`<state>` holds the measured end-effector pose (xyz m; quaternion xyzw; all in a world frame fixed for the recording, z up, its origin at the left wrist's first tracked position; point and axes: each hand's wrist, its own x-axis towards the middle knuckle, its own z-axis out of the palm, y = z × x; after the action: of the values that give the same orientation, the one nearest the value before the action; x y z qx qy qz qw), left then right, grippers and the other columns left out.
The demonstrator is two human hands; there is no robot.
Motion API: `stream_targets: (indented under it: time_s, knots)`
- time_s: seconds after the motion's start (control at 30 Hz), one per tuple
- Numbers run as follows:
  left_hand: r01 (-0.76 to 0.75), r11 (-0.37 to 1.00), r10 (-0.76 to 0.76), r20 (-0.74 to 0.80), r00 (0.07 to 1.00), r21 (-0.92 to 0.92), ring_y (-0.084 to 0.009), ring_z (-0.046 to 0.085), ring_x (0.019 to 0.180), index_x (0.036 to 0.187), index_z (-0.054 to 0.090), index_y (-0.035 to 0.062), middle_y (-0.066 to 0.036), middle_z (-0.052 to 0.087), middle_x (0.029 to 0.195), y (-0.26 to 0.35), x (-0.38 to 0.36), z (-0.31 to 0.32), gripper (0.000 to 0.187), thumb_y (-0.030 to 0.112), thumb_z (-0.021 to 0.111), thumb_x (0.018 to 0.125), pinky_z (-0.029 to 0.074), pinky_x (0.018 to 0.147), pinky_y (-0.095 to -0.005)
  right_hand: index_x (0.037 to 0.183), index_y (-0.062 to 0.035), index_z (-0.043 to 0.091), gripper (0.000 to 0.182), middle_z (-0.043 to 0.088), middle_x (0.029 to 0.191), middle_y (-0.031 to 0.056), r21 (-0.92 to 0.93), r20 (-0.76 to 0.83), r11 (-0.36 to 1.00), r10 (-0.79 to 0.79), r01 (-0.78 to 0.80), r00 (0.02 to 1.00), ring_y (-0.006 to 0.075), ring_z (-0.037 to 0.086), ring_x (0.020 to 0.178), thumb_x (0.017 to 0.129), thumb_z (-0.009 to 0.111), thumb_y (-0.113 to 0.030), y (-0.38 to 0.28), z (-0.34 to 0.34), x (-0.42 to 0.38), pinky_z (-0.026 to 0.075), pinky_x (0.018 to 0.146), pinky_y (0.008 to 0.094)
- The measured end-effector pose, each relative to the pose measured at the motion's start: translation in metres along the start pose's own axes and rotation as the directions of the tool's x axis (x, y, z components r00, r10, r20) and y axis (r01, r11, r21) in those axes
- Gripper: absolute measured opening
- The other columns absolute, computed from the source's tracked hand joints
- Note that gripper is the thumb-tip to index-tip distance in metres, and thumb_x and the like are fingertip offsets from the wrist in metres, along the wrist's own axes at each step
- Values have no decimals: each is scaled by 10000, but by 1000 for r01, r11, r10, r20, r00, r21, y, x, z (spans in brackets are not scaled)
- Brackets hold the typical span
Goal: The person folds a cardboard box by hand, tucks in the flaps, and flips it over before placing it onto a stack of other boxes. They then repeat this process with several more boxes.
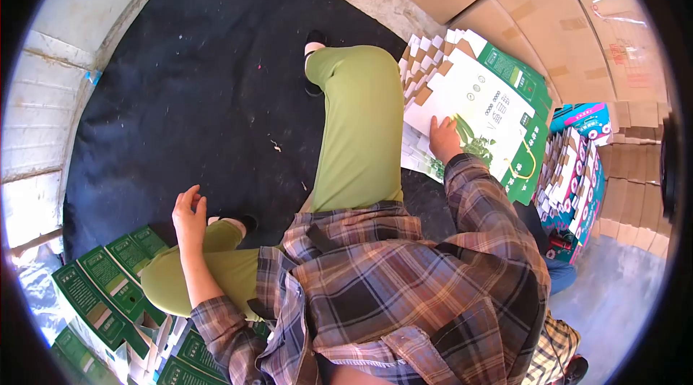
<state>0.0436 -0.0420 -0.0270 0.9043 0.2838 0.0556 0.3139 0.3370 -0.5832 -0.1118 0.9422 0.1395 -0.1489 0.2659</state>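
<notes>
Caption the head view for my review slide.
Right hand rests on stacked printed cartons; left hand hovers, apparently empty, over black sheeting.

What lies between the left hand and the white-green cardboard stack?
In the head view: black floor sheeting, then the right leg in green trousers.

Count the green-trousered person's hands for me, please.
2: the left hand, held above the black sheet, and the right hand, resting on the printed cardboard. Neither is hidden.

Brown cardboard boxes [541, 27], black sheet [195, 96]
</notes>
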Motion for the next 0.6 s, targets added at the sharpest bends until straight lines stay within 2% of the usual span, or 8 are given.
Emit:
stream_targets:
  time_s: [0.07, 0.1, 0.17, 0.2, 0.3, 0.4, 0.5, 0.6]
  knots:
    - [-16, 1000, 15, 15, 1000, 15, -213, 611, 738, 1084, 638, 19, -102, 606, 833, 4, -2, -3, 295, 9, 646, 790, 497, 698, -337, 1366, -50, 393, 513, 460, 1198, 295, 18, -8, 999, 40, -40, 999, 479, 457, 1125, 873, 507, -134, 1, -10, 4, 554, 643, 525]
    - [-17, 1000, 17, 13, 1000, 12, -213, 611, 738, 1084, 638, 19, -102, 606, 833, 4, -2, -3, 295, 9, 646, 790, 497, 698, -337, 1366, -50, 393, 513, 460, 1198, 295, 15, -12, 999, 42, -42, 999, 479, 457, 1125, 873, 507, -134, 4, -18, 3, 554, 643, 525]
    - [-22, 1000, 22, -4, 1000, -20, -212, 608, 733, 1085, 635, 17, -101, 600, 821, 3, -3, -3, 295, 4, 642, 790, 493, 690, -340, 1232, -4, 488, 384, 542, 1058, 260, 84, -184, 996, 13, 3, 983, 409, 566, 984, 862, 503, -107, 13, -43, -2, 545, 586, 459]
    - [-22, 999, 22, -7, 1000, -24, -212, 608, 733, 1085, 635, 17, -101, 600, 821, 3, -3, -4, 295, 4, 642, 790, 493, 690, -340, 1232, -4, 488, 384, 542, 1058, 260, 81, -187, 997, 13, 2, 982, 409, 566, 984, 862, 503, -107, 19, -63, -6, 545, 586, 459]
    - [-32, 999, 32, -4, 999, -27, -212, 605, 730, 1087, 633, 18, -102, 597, 819, 5, -3, -6, 295, 1, 638, 793, 490, 686, -340, 996, -46, 598, 200, 629, 837, 171, 11, -374, 999, 50, -49, 926, 312, 650, 752, 819, 518, -93, 45, -131, -13, 532, 571, 418]
    - [-45, 999, 45, -6, 999, -27, -213, 602, 726, 1087, 634, 18, -103, 596, 817, 7, -1, -8, 293, -2, 634, 794, 487, 679, -335, 900, -121, 649, 179, 660, 748, 130, 76, -532, 972, 227, -221, 816, 288, 672, 701, 797, 507, -83, 94, -200, -6, 538, 613, 429]
    - [-62, 998, 62, -23, 998, -31, -206, 600, 724, 1085, 636, 18, -100, 597, 814, 9, 0, -9, 289, -1, 633, 797, 487, 668, -327, 942, -144, 652, 207, 676, 824, 133, 122, -706, 953, 281, -279, 650, 316, 670, 757, 810, 501, -94, 155, -260, 12, 537, 644, 442]
    - [-35, 997, 31, -59, 998, -71, -194, 600, 714, 1085, 640, 17, -96, 603, 817, 11, 1, -14, 285, 0, 632, 800, 490, 650, -318, 1010, -152, 646, 196, 683, 912, 119, 196, -835, 952, 288, -236, 469, 343, 652, 839, 875, 506, -175, 161, -335, -7, 526, 682, 429]
